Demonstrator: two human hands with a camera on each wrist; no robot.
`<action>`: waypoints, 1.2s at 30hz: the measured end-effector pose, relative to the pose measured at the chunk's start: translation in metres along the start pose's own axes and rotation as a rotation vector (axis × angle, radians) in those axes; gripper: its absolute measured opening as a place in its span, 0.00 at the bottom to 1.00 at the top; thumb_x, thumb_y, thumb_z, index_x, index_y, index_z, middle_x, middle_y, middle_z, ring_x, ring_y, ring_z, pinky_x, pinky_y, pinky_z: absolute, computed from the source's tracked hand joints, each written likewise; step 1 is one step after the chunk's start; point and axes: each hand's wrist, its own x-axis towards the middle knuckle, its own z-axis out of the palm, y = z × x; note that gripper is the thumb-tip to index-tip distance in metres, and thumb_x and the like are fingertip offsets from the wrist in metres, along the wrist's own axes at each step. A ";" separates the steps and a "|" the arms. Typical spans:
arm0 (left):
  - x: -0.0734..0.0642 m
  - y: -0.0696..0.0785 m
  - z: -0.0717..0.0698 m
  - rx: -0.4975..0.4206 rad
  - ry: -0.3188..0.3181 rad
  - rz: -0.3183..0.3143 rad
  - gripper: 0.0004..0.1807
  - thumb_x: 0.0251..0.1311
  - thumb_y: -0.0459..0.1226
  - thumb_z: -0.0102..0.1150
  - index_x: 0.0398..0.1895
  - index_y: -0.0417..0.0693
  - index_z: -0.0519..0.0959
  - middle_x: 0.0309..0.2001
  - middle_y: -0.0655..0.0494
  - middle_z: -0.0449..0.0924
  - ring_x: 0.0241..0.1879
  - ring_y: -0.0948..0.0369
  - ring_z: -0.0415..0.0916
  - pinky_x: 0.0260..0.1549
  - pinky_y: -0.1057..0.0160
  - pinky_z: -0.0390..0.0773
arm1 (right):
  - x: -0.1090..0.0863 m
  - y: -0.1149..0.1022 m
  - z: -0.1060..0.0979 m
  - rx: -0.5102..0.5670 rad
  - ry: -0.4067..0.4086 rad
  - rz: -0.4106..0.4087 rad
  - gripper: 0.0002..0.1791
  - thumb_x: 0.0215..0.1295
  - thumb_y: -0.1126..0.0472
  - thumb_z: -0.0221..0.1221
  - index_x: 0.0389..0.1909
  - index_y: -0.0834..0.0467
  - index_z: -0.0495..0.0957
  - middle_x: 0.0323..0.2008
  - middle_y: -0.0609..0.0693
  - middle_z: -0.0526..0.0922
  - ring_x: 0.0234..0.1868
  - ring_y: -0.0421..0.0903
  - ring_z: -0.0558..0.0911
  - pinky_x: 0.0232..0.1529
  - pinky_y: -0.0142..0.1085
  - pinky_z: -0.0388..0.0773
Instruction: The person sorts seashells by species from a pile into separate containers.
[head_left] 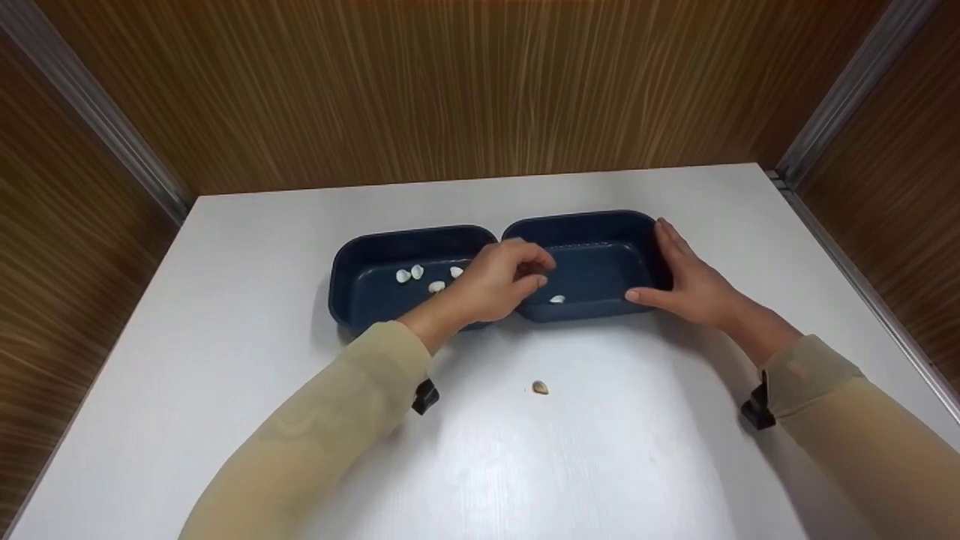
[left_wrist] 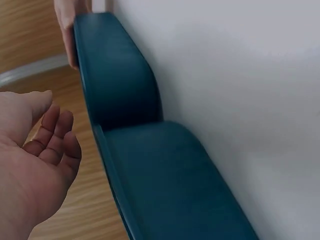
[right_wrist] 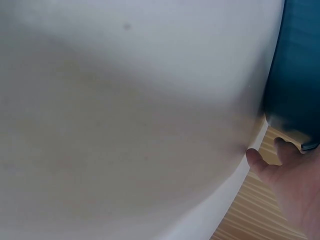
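Observation:
Two dark blue bins stand side by side, a left bin [head_left: 375, 296] and a right bin [head_left: 592, 274]. Several small white shells [head_left: 418, 272] lie in the left one; a single white shell [head_left: 557, 299] is near the front of the right one. My left hand [head_left: 491, 283] hovers over where the bins meet, its fingers loosely bent and the thumb apart, with nothing visible between them. At the right bin's outer end, my right hand [head_left: 694, 289] rests with straight fingers along the side and its thumb by the front corner. A brownish shell [head_left: 540, 388] lies on the table in front.
The white table [head_left: 585, 465] extends in front of the bins and to both sides. Wood-grain panels [head_left: 450, 90] stand behind it and at left and right, with metal strips at the corners. Dark clips [head_left: 425, 396] sit by both sleeve cuffs.

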 end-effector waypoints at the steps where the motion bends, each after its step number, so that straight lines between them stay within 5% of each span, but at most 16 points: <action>1: -0.003 0.002 0.001 -0.006 0.001 0.015 0.13 0.78 0.35 0.60 0.60 0.44 0.84 0.50 0.52 0.80 0.48 0.60 0.77 0.50 0.66 0.78 | 0.000 0.000 0.000 0.001 0.001 -0.001 0.68 0.68 0.33 0.66 0.86 0.52 0.26 0.86 0.51 0.27 0.85 0.59 0.35 0.78 0.67 0.42; 16: -0.059 0.007 0.027 -0.099 -0.081 0.156 0.10 0.74 0.31 0.63 0.54 0.41 0.86 0.47 0.51 0.83 0.46 0.61 0.79 0.48 0.58 0.82 | 0.000 0.002 -0.002 0.005 -0.002 -0.008 0.68 0.68 0.34 0.66 0.86 0.50 0.25 0.86 0.50 0.27 0.85 0.59 0.36 0.78 0.68 0.43; 21: -0.071 -0.004 0.039 -0.121 -0.121 0.137 0.11 0.72 0.30 0.65 0.54 0.38 0.85 0.47 0.48 0.85 0.46 0.61 0.80 0.51 0.51 0.81 | 0.001 0.001 -0.002 0.002 -0.001 -0.006 0.68 0.67 0.34 0.66 0.86 0.49 0.25 0.86 0.50 0.26 0.85 0.59 0.36 0.78 0.68 0.43; 36: -0.075 -0.031 0.062 -0.144 -0.151 0.044 0.10 0.68 0.36 0.71 0.49 0.41 0.87 0.37 0.62 0.81 0.40 0.66 0.76 0.48 0.64 0.79 | -0.002 0.000 -0.002 -0.013 0.003 -0.010 0.68 0.68 0.34 0.66 0.86 0.52 0.25 0.86 0.51 0.26 0.85 0.60 0.37 0.78 0.67 0.45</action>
